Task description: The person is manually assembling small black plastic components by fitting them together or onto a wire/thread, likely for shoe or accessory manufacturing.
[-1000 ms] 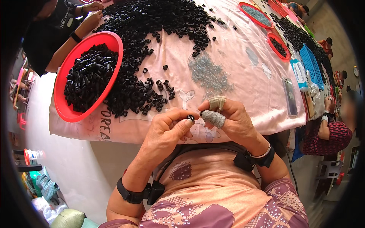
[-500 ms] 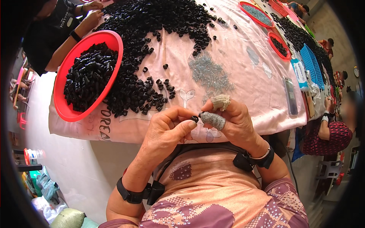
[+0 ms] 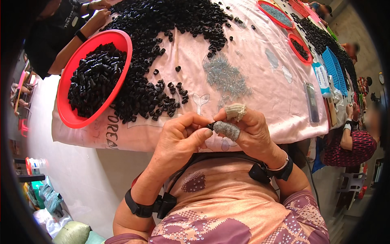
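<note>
Close to the table's front edge, my left hand pinches a small black plastic part between thumb and fingers. My right hand meets it from the other side, its thumb and index finger in knitted fabric covers, one grey and one cream. Those covered fingertips press together at the black part and hide most of it; whether they hold a second piece cannot be seen. Ahead of my hands lies a patch of small clear bluish rings. Left of it spreads a large heap of black plastic pieces.
A red basin full of black parts stands at the left. Towards the right are smaller red trays, a blue basket, a white-and-blue packet and a phone. Co-workers sit at the far left and right.
My hands have closed in on each other, and the black part, whose round opening showed before, is now mostly covered by my fingertips. The view has shifted slightly.
</note>
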The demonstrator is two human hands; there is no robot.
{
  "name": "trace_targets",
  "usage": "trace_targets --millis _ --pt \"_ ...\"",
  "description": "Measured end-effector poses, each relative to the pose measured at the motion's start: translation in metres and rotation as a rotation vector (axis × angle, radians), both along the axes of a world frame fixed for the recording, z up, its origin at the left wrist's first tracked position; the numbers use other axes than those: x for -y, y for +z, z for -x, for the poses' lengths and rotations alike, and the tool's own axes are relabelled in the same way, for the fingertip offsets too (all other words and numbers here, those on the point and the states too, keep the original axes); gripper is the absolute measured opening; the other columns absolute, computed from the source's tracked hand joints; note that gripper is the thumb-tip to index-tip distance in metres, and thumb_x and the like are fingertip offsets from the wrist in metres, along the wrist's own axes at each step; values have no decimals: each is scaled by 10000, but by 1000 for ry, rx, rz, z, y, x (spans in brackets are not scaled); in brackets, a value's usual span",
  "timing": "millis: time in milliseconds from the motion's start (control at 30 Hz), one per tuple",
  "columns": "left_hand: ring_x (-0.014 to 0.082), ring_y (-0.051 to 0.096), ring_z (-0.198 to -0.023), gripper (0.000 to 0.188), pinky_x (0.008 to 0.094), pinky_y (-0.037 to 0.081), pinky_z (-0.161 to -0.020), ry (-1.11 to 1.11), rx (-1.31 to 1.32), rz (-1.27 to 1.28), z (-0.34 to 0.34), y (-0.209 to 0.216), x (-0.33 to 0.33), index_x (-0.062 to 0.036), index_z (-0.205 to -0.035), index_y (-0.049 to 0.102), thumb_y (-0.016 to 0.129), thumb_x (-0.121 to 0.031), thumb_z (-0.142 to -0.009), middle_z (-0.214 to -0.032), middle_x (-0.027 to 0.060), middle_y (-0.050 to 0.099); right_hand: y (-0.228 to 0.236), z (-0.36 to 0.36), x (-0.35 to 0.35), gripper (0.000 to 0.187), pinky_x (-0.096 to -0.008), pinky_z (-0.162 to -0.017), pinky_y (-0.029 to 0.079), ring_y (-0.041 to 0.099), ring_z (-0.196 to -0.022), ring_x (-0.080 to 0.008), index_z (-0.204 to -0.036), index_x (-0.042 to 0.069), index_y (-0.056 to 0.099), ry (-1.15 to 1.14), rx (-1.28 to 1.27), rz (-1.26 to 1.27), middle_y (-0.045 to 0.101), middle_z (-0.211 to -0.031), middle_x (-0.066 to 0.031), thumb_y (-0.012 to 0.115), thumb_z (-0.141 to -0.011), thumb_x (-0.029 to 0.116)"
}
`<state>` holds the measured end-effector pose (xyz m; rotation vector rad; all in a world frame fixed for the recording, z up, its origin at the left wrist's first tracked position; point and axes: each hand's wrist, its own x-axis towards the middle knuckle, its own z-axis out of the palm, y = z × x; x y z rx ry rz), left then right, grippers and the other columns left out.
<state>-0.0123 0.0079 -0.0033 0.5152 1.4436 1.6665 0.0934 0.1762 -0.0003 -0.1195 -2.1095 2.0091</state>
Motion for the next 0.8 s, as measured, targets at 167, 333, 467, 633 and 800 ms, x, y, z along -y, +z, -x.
trace_targets --millis 167,333,467,633,800 --pt "36 553 -641 148 183 442 -563 2 7 11 -1 2 0 1 -1025 650 659 -82 -903 -757 -6 623 -3 1 1 141 -239 -742 495 602 -861 -83 -1028 20 652 -15 -10 -27 639 -926 -22 665 -888 30" --pt "44 564 -635 152 185 451 -563 7 46 4 -2 1 0 5 -1026 648 657 -88 -905 -758 2 627 -6 5 -3 121 -250 -693 466 579 -798 -92 -990 20 672 -42 -92 -280 615 -872 -21 685 -872 41" --pt "36 563 -642 163 171 463 -570 -11 73 -42 0 1 1 6 -1013 654 661 -119 -908 -790 7 644 -6 6 0 116 -263 -656 444 562 -743 -110 -964 28 684 -82 -97 -162 606 -835 -31 705 -850 39" --pt "32 558 -639 165 170 458 -564 2 71 -24 -2 -1 0 1 -998 658 671 -134 -903 -784 -1 641 -2 4 1 102 -267 -640 449 568 -716 -122 -946 31 691 -107 -106 -333 611 -801 -43 703 -845 32" --pt "28 555 -636 167 169 454 -558 -17 54 4 -2 -1 -1 -6 -993 660 677 -144 -900 -770 -8 638 -2 5 2 107 -263 -635 449 570 -710 -121 -948 21 691 -95 -74 -256 617 -788 -48 703 -843 35"
